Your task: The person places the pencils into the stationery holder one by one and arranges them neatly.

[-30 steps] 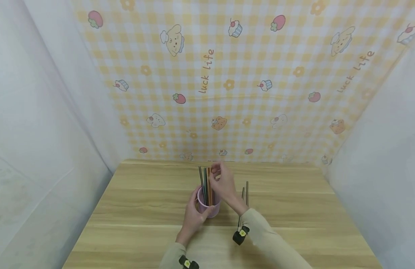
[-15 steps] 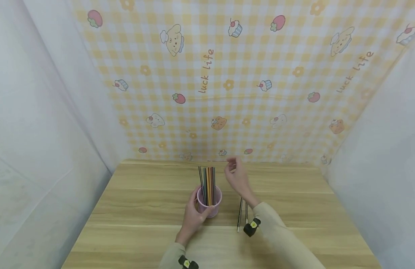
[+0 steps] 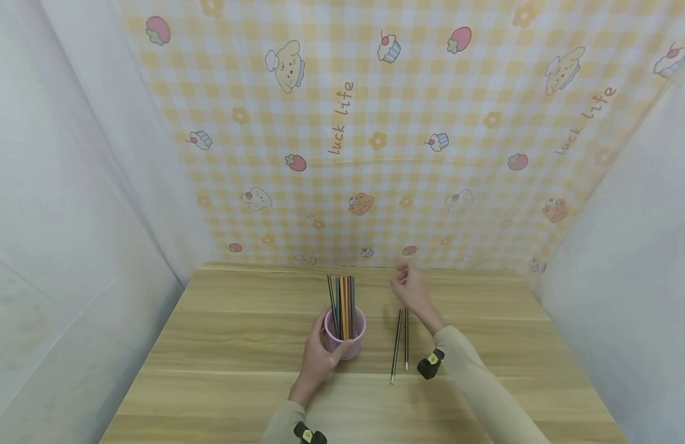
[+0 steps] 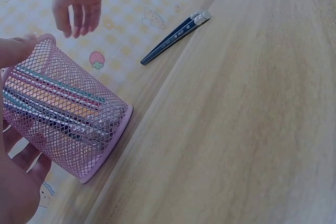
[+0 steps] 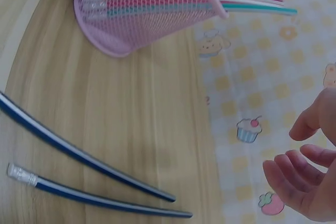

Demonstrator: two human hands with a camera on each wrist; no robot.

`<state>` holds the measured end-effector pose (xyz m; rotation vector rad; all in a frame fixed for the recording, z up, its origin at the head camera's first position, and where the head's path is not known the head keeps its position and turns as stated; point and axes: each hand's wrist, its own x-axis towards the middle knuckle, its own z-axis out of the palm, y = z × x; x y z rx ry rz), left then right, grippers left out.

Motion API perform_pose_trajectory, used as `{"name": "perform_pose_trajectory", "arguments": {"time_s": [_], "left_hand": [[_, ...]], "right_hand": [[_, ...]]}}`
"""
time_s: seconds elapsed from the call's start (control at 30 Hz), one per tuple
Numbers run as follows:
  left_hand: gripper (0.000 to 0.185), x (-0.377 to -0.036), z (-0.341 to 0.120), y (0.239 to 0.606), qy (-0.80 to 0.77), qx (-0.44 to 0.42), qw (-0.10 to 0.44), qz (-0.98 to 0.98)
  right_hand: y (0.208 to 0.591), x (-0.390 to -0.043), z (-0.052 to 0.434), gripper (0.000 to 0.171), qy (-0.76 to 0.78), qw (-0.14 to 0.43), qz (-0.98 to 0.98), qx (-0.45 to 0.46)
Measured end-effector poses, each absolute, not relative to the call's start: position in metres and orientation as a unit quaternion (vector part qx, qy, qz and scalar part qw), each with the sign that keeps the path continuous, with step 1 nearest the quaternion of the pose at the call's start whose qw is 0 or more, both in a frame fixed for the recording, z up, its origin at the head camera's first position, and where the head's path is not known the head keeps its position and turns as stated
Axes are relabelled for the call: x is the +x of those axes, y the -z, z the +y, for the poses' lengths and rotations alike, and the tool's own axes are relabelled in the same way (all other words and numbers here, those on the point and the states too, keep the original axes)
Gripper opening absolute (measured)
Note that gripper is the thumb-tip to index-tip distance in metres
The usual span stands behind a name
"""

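A pink mesh pen cup (image 4: 100, 140) stands on the table, and my left hand (image 3: 317, 359) grips it around its side. Several pencils (image 3: 344, 302) in different colours lean upright inside it, their tops above the rim. My right hand (image 3: 413, 291) hovers to the right of the cup with loosely bent fingers. In the right wrist view that same hand (image 5: 302, 177) holds nothing between thumb and fingers. Below it on the table lie two dark pencils, a left one (image 3: 396, 348) and a right one (image 3: 406, 342), side by side with their eraser ends toward me.
The wooden table (image 3: 220, 345) ends at the back against a yellow checked cloth (image 3: 342, 185) with cartoon prints. White panels enclose the left (image 3: 70, 246) and right (image 3: 631, 277) sides. A black device (image 3: 431, 364) is strapped on my right wrist.
My right hand has moved away from the pencils in the cup, to the right, uncovering the two pencils on the table. The left hand has stayed on the cup.
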<state>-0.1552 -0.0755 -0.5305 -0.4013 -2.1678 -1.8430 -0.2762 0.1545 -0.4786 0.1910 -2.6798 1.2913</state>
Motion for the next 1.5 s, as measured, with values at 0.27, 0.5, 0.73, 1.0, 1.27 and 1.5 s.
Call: {"name": "perform_pose_trajectory", "arguments": {"time_s": [0.27, 0.5, 0.73, 1.0, 1.27, 1.5], "left_hand": [[0.081, -0.155, -0.075, 0.529, 0.629, -0.136, 0.141, -0.753], [0.081, -0.156, -0.074, 0.532, 0.627, -0.145, 0.155, -0.75], [0.081, -0.156, -0.074, 0.532, 0.628, -0.141, 0.152, -0.75], [0.083, -0.163, -0.074, 0.548, 0.62, -0.134, 0.159, -0.756], [0.081, -0.159, -0.074, 0.538, 0.612, -0.144, 0.164, -0.76], [0.081, -0.157, -0.073, 0.532, 0.619, -0.13, 0.152, -0.759]], "right_hand": [[0.494, -0.278, 0.171, 0.036, -0.395, 0.047, -0.917, 0.026], [0.507, -0.276, 0.181, 0.037, -0.38, 0.023, -0.925, 0.009], [0.522, -0.275, 0.188, 0.038, -0.375, 0.015, -0.927, -0.004], [0.535, -0.275, 0.19, 0.036, -0.361, 0.001, -0.933, -0.016], [0.541, -0.272, 0.19, 0.038, -0.332, -0.036, -0.942, -0.03], [0.543, -0.271, 0.188, 0.039, -0.293, -0.058, -0.954, -0.031]]}}
